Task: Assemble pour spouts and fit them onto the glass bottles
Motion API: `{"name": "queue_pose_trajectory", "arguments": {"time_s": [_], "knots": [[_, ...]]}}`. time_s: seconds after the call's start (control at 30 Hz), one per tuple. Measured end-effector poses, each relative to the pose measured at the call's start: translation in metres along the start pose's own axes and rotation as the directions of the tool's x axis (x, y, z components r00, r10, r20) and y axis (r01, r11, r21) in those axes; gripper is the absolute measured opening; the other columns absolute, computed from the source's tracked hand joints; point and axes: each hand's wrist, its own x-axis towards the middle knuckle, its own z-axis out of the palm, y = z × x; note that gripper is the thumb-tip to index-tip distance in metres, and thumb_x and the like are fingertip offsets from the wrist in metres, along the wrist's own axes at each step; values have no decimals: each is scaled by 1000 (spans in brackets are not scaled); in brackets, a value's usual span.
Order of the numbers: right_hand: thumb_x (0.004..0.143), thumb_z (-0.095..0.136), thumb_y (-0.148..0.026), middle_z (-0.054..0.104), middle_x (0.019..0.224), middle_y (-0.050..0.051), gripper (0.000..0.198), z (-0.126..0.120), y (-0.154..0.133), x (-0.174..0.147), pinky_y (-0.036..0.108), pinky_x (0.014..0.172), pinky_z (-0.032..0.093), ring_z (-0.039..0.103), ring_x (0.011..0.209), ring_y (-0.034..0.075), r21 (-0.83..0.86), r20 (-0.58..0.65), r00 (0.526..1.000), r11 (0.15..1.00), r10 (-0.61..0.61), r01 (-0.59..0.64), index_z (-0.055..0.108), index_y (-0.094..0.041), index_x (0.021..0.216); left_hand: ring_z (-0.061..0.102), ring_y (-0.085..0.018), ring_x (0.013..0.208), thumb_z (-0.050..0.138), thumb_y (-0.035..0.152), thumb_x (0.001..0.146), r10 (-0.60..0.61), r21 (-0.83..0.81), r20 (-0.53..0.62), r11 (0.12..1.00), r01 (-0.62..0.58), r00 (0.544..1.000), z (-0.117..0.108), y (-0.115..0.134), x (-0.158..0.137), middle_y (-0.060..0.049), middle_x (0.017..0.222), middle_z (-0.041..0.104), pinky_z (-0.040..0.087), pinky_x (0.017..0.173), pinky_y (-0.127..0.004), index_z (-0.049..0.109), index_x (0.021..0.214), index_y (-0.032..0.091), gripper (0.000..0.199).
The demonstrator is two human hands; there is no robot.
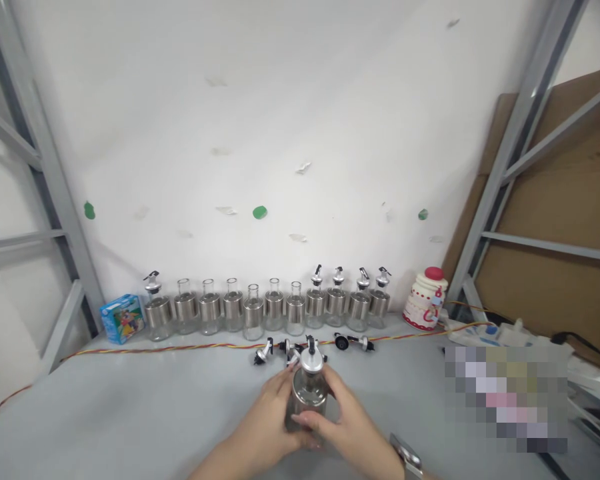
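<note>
Both of my hands are wrapped around one glass oil bottle (310, 395) with a metal band, standing upright close to me. A silver pour spout with a black lever (312, 358) sits on its neck. My left hand (276, 417) grips the bottle's left side, and my right hand (343, 417) grips its right side, thumb across the front. Just behind the bottle lie several loose pour spouts (264, 352), some partly hidden by it. Farther back stands a row of similar bottles, some with open necks (253, 313) and some with spouts fitted (379, 301).
A blue picture box (123, 319) stands at the row's left end, a white and red jar (425, 300) at its right. A twisted red-yellow wire (180, 349) crosses the grey table (130, 413). Metal shelf posts (55, 173) flank both sides; white clutter and cables (520, 337) lie right.
</note>
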Motion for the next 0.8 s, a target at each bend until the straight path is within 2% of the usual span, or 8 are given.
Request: {"name": "queue_pose_trajectory", "arguments": {"time_s": [0.1, 0.17, 0.23, 0.3, 0.37, 0.4, 0.57, 0.8], "knots": [[66, 67, -29, 56, 108, 6, 47, -15, 7, -2, 39, 90, 37, 50, 100, 26, -20, -172, 985, 1000, 8, -11, 49, -24, 109, 23, -33, 125, 75, 41, 49, 33, 214, 103, 975, -54, 994, 1, -4, -2, -10, 137, 31, 22, 101, -50, 37, 127, 27, 88], [64, 68, -31, 56, 107, 6, 48, -39, 11, 5, 41, 89, 36, 51, 98, 26, -36, -364, 931, 999, -4, -10, 48, -24, 108, 23, -32, 125, 70, 47, 55, 22, 269, 127, 961, -56, 992, 1, -5, -3, -10, 138, 29, 24, 101, -50, 39, 125, 27, 79], [65, 66, -33, 56, 106, 7, 49, -74, 14, 19, 40, 86, 38, 52, 96, 25, -62, -556, 830, 998, -52, 21, 46, -22, 109, 26, -31, 124, 62, 49, 64, 7, 291, 111, 956, -40, 994, 1, -3, -3, -10, 137, 30, 27, 100, -50, 44, 122, 27, 64], [65, 65, -37, 56, 106, 9, 51, -114, 21, 36, 38, 84, 39, 53, 94, 24, -170, -713, 683, 984, -159, 52, 45, -20, 109, 29, -30, 123, 58, 48, 69, 10, 312, 82, 949, -35, 997, 1, -2, -4, -9, 135, 34, 28, 99, -49, 49, 117, 28, 53], [63, 65, -41, 57, 100, 10, 51, -152, 34, 52, 39, 82, 39, 53, 90, 24, -330, -788, 571, 941, -230, -77, 48, -17, 104, 31, -30, 122, 56, 45, 72, 25, 331, 57, 943, -42, 998, 1, -2, -4, -8, 133, 37, 29, 99, -49, 51, 114, 27, 46], [62, 64, -43, 57, 98, 10, 50, -169, 43, 59, 38, 80, 40, 53, 88, 24, -383, -794, 551, 915, -255, -128, 48, -16, 102, 32, -29, 121, 56, 43, 73, 32, 338, 50, 940, -47, 998, 1, -3, -4, -8, 132, 37, 29, 99, -48, 52, 113, 27, 44], [60, 60, -48, 56, 93, 12, 53, -219, 95, 81, 39, 76, 40, 53, 87, 26, -509, -758, 575, 829, -306, -231, 48, -15, 99, 33, -28, 121, 54, 36, 76, 44, 371, 59, 927, -62, 997, 2, -5, -4, -7, 132, 37, 31, 99, -47, 51, 112, 27, 38], [61, 57, -49, 57, 93, 15, 55, -232, 134, 98, 39, 77, 40, 52, 87, 26, -563, -716, 614, 795, -332, -226, 47, -11, 99, 34, -26, 120, 52, 29, 77, 40, 436, 75, 897, -68, 996, -1, -4, -5, -7, 130, 38, 32, 99, -43, 52, 111, 26, 34]]}}
